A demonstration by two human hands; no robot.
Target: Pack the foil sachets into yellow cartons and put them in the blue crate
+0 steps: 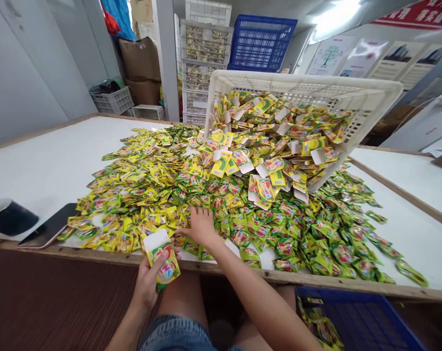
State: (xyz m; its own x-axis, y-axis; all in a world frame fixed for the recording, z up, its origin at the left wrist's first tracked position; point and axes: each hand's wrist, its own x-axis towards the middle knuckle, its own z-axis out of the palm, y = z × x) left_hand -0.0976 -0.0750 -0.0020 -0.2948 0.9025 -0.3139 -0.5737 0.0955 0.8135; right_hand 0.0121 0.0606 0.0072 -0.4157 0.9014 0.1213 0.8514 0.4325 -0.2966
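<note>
The left hand (148, 282) is grasping a box (164, 261), thumb pressing across its printed front. The box is tilting, its white flap pointing up, just in front of the table (41, 146) and above the lap. If that grip is loosening, the box could be dropping, as no tabletop is lying under it. Too hard a thumb could be creasing the card.

The right hand (202, 228) is resting on the packets (283, 243), fingers bending down; whether they are pinching one, the view is not showing. Because yellow and green packets are meeting there, the hand could be picking up the wrong kind, or several at once. Packets are also lying along the wooden rim (107, 256), so a sweeping forearm could be knocking some off.

Beyond, the crate (309, 80) is leaning open, spare boxes (265, 189) spilling onto the heap; a bump could be sending more sliding down.
</note>
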